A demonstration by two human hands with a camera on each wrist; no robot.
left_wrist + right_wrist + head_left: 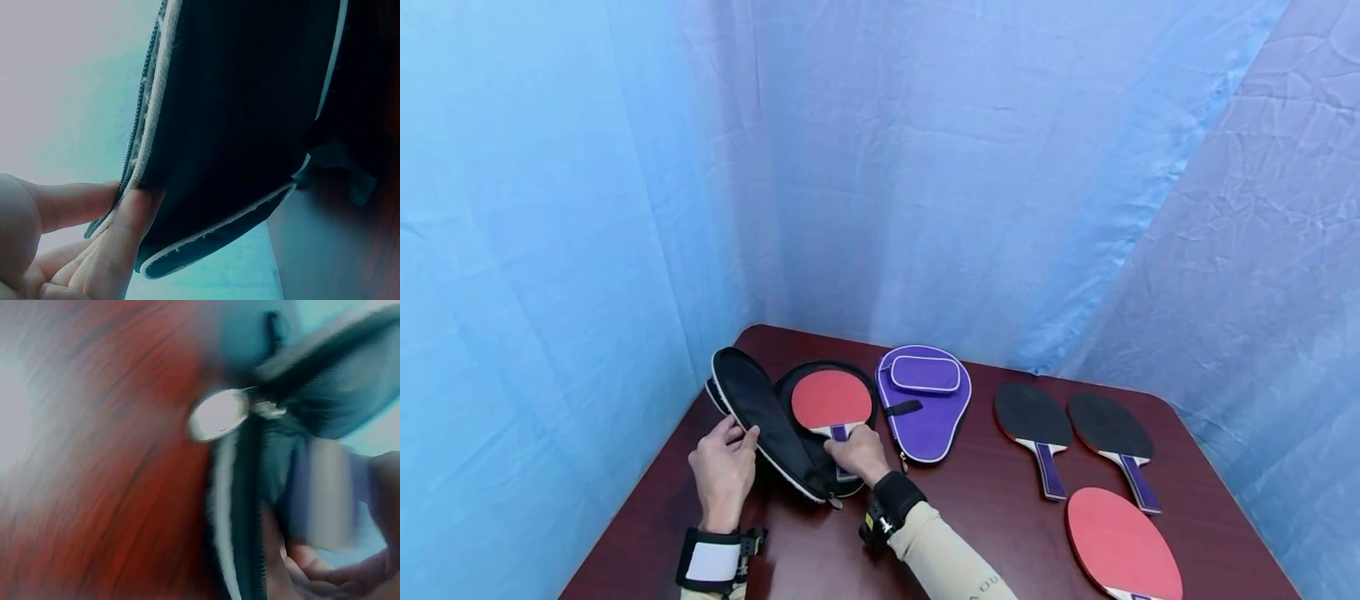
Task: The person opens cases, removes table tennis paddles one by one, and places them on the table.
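A black table tennis paddle case [760,408] with white piping lies unzipped at the left of the table. My left hand [722,471] holds its raised flap; the left wrist view shows thumb and fingers pinching the piped edge [147,125]. Inside the case's other half rests a paddle [831,398], red face up. My right hand [861,454] grips that paddle by its purple and white handle, over the narrow end of the case. The right wrist view is blurred, but the handle [328,494] shows between the fingers, near the metal zipper pull [219,414].
Just right of the black case lies a purple paddle case [925,417] with a small front pouch. Farther right are two black-faced paddles [1033,414] [1109,425] and a red-faced paddle [1123,542] near the front. Blue cloth [880,167] hangs behind the dark red table [970,533].
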